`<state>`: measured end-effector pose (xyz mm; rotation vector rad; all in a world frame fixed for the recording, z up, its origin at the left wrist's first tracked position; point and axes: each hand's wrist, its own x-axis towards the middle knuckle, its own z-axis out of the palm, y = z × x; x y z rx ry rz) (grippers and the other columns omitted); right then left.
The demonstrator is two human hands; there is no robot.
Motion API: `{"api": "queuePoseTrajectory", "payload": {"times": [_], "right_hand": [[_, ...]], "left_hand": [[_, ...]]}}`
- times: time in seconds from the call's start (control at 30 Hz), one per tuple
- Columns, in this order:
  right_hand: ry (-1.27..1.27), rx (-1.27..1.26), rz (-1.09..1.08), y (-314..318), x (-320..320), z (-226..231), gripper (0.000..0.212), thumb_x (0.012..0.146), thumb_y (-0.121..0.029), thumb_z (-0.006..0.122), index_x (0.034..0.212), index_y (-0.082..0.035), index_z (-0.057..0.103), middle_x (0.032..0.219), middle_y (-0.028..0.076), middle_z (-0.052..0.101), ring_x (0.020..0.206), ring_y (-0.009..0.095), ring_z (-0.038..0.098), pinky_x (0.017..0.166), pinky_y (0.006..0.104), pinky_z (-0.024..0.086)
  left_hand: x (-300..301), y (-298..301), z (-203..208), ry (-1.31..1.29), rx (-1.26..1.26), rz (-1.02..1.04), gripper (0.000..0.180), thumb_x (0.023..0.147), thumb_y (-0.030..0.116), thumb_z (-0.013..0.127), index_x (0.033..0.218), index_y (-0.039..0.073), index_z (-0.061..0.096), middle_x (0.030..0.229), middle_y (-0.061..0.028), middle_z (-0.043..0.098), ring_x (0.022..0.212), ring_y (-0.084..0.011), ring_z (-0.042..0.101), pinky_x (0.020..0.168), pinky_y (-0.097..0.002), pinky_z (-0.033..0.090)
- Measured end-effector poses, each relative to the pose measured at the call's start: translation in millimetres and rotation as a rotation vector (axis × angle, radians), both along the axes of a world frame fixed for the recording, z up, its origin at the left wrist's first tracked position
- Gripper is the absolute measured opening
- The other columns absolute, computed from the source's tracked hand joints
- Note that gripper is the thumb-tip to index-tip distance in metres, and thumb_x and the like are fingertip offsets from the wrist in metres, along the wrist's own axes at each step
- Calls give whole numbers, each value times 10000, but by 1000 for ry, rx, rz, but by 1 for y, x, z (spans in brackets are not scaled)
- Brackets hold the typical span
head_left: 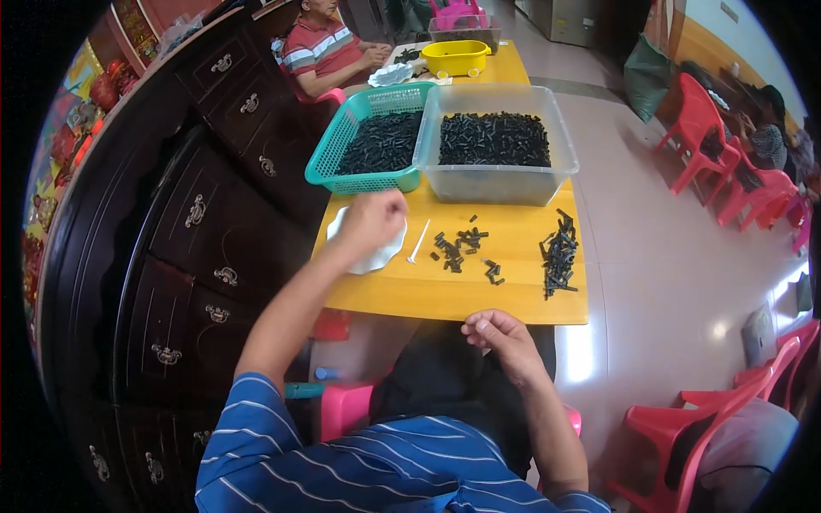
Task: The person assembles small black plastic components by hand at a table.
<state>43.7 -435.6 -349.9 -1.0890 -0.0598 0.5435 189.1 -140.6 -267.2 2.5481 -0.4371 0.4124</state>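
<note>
My left hand (369, 222) is raised over a white wavy-edged dish (376, 260), its fingers curled inward; whatever they hold, if anything, is hidden. Close to the table's front edge, my right hand (503, 339) has thumb and fingers pinched together, and I cannot make out what is between them. A thin white stick with a wider end (419, 243) lies right of the dish. Beside it are scattered short black tube-like pieces (453, 250). Longer black pieces form a heap (560, 258) along the table's right edge.
Behind the dish stand a green mesh basket (363, 182) and a translucent bin (492, 185), both holding many black pieces. A yellow tub (455, 60) is farther back, near a seated person (329, 51). Dark drawers (197, 214) flank the left; red chairs (697, 128) stand right.
</note>
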Motion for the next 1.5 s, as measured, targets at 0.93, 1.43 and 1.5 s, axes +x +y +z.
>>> {"api": "queuePoseTrajectory", "payload": {"times": [0.93,1.43,1.5], "right_hand": [[-493,548,-35,-7,-38,212,176,951,-221,684,941,-91,564,896,64,640,780,228,644,679,368,514],[-474,416,-237,-38,-144,178,175,989,-264,606,954,-94,582,862,30,593,721,181,588,711,336,538],[-472,378,-256,-99,-174,162,180,994,-270,596,956,-94,584,858,25,587,713,175,580,716,332,541]], "left_hand": [[35,50,18,303,142,-119,107,834,73,667,890,-8,708,733,-79,691,676,-138,649,652,-308,523],[-40,19,24,207,122,-226,133,825,133,639,890,58,727,798,-141,717,743,-326,699,699,-421,549],[-53,21,18,233,197,-261,135,824,136,612,870,87,730,795,-141,718,765,-345,698,718,-453,548]]}}
